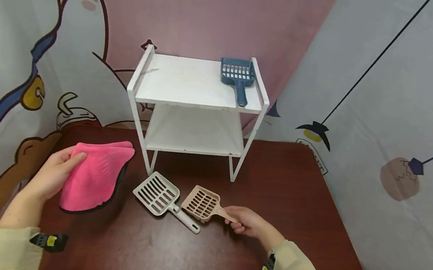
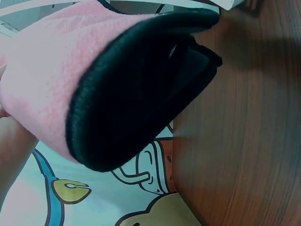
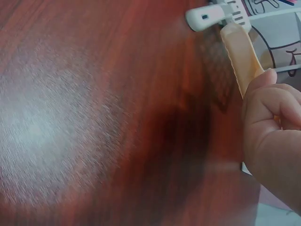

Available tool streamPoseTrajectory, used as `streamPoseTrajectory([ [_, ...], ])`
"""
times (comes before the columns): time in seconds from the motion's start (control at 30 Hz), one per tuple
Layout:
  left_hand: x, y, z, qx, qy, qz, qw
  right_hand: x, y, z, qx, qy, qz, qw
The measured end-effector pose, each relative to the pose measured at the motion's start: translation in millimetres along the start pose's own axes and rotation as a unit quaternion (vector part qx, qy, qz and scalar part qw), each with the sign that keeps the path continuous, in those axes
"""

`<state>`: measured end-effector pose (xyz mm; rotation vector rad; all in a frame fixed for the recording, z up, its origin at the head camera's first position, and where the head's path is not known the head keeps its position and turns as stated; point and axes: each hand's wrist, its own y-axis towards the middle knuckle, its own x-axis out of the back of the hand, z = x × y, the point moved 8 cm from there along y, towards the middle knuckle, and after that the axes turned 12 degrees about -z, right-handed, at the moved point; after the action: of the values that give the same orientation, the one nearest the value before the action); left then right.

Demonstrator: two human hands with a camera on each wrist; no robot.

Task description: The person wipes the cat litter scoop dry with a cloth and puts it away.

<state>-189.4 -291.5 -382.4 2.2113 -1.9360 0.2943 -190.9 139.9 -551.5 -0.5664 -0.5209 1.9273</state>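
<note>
My left hand (image 1: 54, 171) pinches a pink cloth (image 1: 94, 176) near its upper left corner. Folded over, the cloth hangs above the table's left side; the left wrist view shows its dark underside (image 2: 136, 99) and black edging. My right hand (image 1: 246, 223) grips the handle of a beige litter scoop (image 1: 203, 202), whose slotted head points left. In the right wrist view the scoop (image 3: 241, 56) is raised off the wood, with a shadow beneath it. Just left of it a pale grey litter scoop (image 1: 158, 194) lies on the table, its handle angled toward the lower right.
Behind the scoops stands a white two-tier shelf (image 1: 196, 130) on the dark wooden table (image 1: 284, 179). On its top tier, at the right, rests a blue litter scoop (image 1: 237, 77) with its handle toward me. Printed wall coverings (image 1: 234, 20) enclose the table at the back and sides.
</note>
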Motion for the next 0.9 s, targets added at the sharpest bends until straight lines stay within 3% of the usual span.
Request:
streamPoseTrajectory([
  [0.2, -2.1, -3.7, -9.3, -0.018, 0.007, 0.003, 0.9998, 5, -10, 21, 0.022, 0.001, 0.028, 0.999],
  [0.53, -29.1, -1.7, -28.6, -0.047, 0.059, 0.029, 0.9967, 12, -33, 50, 0.031, -0.027, 0.039, 0.998],
  [0.7, -40.2, -4.1, -39.6, -0.061, 0.058, 0.040, 0.9956, 8, -38, 59, 0.033, -0.030, 0.048, 0.998],
  [0.9, -63.1, -4.0, -45.3, -0.072, 0.095, 0.042, 0.9920, -1, -36, 62, 0.032, -0.031, 0.056, 0.997],
])
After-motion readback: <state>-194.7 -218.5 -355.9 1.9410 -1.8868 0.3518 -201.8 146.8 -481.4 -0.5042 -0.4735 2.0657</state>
